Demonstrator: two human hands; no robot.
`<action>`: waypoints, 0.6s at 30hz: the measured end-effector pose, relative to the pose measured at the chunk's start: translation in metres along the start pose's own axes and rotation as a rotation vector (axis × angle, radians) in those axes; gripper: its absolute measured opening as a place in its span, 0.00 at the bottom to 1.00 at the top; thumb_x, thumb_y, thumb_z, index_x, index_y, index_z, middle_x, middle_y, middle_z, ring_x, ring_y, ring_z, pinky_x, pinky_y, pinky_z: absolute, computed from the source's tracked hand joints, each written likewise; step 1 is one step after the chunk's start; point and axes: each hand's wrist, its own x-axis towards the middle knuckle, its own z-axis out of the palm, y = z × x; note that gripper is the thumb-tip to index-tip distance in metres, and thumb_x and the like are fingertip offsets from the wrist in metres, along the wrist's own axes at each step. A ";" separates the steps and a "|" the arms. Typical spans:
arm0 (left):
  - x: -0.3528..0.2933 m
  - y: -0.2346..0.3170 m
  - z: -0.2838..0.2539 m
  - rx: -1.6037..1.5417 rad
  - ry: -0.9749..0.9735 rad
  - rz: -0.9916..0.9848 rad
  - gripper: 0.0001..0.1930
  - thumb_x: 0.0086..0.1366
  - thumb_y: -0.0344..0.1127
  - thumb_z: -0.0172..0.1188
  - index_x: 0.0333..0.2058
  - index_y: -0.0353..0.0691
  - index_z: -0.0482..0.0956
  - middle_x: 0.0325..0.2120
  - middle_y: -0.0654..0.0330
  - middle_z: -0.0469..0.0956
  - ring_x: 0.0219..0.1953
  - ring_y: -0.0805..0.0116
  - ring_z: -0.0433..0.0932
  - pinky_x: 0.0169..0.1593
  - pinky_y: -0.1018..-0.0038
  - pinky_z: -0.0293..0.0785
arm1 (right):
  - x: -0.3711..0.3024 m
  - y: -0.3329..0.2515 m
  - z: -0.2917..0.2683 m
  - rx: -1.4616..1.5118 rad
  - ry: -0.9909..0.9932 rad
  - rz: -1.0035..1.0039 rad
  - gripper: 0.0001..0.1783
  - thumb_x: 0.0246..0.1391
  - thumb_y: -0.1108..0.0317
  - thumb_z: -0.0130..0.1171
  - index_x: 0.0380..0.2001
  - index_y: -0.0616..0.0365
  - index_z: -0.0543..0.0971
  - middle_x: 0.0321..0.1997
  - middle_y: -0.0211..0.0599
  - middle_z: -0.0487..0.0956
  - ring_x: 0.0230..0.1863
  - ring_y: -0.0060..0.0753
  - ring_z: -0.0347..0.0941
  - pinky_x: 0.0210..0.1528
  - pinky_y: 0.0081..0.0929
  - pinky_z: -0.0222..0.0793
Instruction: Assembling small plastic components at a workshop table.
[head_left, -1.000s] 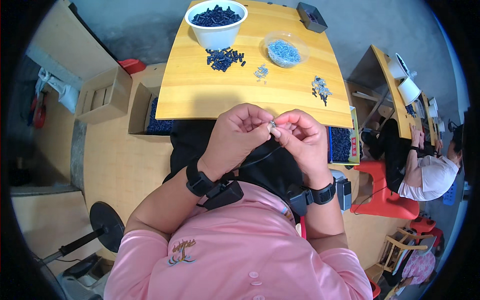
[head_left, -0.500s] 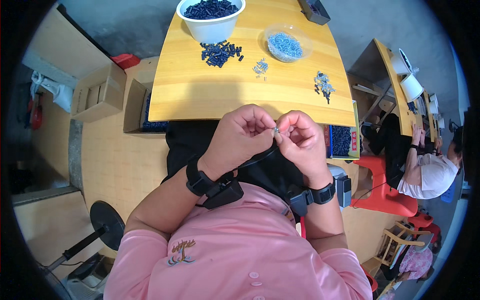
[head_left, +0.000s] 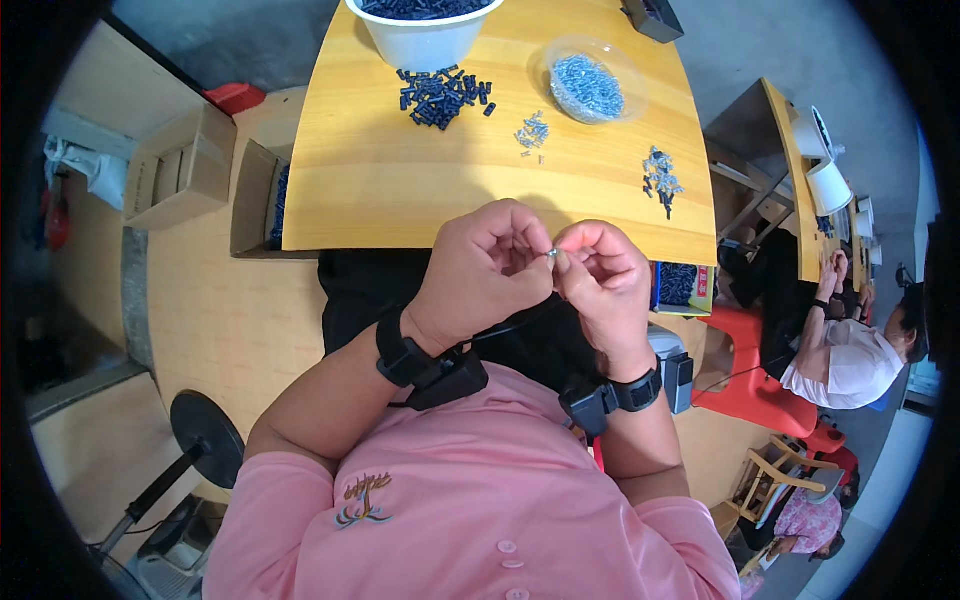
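My left hand (head_left: 488,265) and my right hand (head_left: 600,280) meet just below the near edge of the wooden table (head_left: 400,190). Between their fingertips they pinch one small silver metal part (head_left: 553,254); what else is in the fingers is hidden. Both wrists carry black bands. On the table lie a heap of small dark blue plastic pieces (head_left: 440,95), a white bowl (head_left: 425,35) full of the same, a clear dish of silver screws (head_left: 588,85), a few loose screws (head_left: 532,132), and a small pile of joined parts (head_left: 660,180).
Open cardboard boxes (head_left: 180,170) stand on the floor at the left, one holding dark pieces (head_left: 280,195). A black fan base (head_left: 205,440) is at the lower left. At the right another person (head_left: 850,350) sits at a second table (head_left: 790,170) near a red stool (head_left: 740,360).
The view has tilted slightly, so the table sits higher in the picture. Both hands stay together on the small part with only slight finger movement.
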 end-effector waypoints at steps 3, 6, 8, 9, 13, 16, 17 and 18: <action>0.004 -0.001 -0.004 -0.054 0.024 0.027 0.07 0.56 0.20 0.57 0.32 0.36 0.71 0.26 0.67 0.73 0.28 0.83 0.72 0.32 0.85 0.70 | 0.004 -0.001 -0.001 -0.038 0.006 -0.039 0.07 0.50 0.83 0.56 0.33 0.64 0.75 0.29 0.25 0.75 0.30 0.11 0.69 0.33 0.10 0.65; 0.008 0.002 -0.007 -0.105 0.037 -0.002 0.06 0.56 0.19 0.55 0.32 0.34 0.71 0.27 0.65 0.75 0.29 0.80 0.75 0.35 0.83 0.72 | 0.007 -0.004 0.002 -0.095 0.018 -0.049 0.07 0.50 0.83 0.57 0.34 0.64 0.76 0.29 0.26 0.75 0.30 0.12 0.69 0.34 0.11 0.65; 0.008 0.003 -0.009 -0.121 0.050 -0.009 0.06 0.55 0.17 0.54 0.31 0.33 0.71 0.27 0.64 0.75 0.29 0.78 0.76 0.36 0.82 0.74 | 0.008 -0.004 0.004 -0.118 0.027 -0.038 0.06 0.50 0.82 0.57 0.34 0.64 0.76 0.29 0.26 0.75 0.30 0.12 0.69 0.34 0.12 0.66; 0.008 0.002 -0.010 -0.143 0.048 -0.020 0.06 0.56 0.17 0.54 0.31 0.33 0.72 0.27 0.64 0.75 0.30 0.78 0.76 0.36 0.82 0.74 | 0.007 -0.003 0.004 -0.111 0.029 -0.048 0.06 0.50 0.82 0.57 0.33 0.64 0.76 0.29 0.26 0.75 0.30 0.12 0.69 0.33 0.12 0.66; 0.006 0.003 -0.012 -0.146 0.044 -0.055 0.05 0.56 0.18 0.55 0.31 0.33 0.72 0.27 0.64 0.75 0.31 0.79 0.76 0.37 0.82 0.74 | 0.007 -0.002 0.007 -0.152 0.037 -0.070 0.05 0.50 0.82 0.58 0.32 0.64 0.76 0.28 0.25 0.75 0.29 0.12 0.70 0.32 0.11 0.67; 0.006 0.001 -0.014 -0.150 0.041 -0.058 0.05 0.56 0.19 0.55 0.32 0.34 0.72 0.28 0.65 0.75 0.31 0.80 0.75 0.37 0.83 0.73 | 0.007 -0.003 0.010 -0.200 0.062 -0.080 0.04 0.50 0.81 0.59 0.31 0.64 0.76 0.27 0.25 0.75 0.28 0.11 0.69 0.30 0.11 0.66; 0.006 0.001 -0.014 -0.151 0.041 -0.058 0.05 0.56 0.19 0.55 0.32 0.34 0.72 0.28 0.65 0.75 0.31 0.80 0.75 0.37 0.83 0.73 | 0.006 -0.004 0.011 -0.200 0.062 -0.080 0.04 0.50 0.81 0.59 0.31 0.64 0.76 0.27 0.25 0.75 0.28 0.11 0.69 0.30 0.11 0.66; 0.006 0.000 -0.013 -0.149 0.043 -0.052 0.06 0.56 0.19 0.56 0.32 0.34 0.73 0.28 0.66 0.74 0.31 0.81 0.74 0.37 0.83 0.72 | 0.006 -0.005 0.011 -0.242 0.087 -0.086 0.04 0.49 0.80 0.59 0.30 0.63 0.76 0.27 0.24 0.75 0.27 0.11 0.69 0.29 0.11 0.66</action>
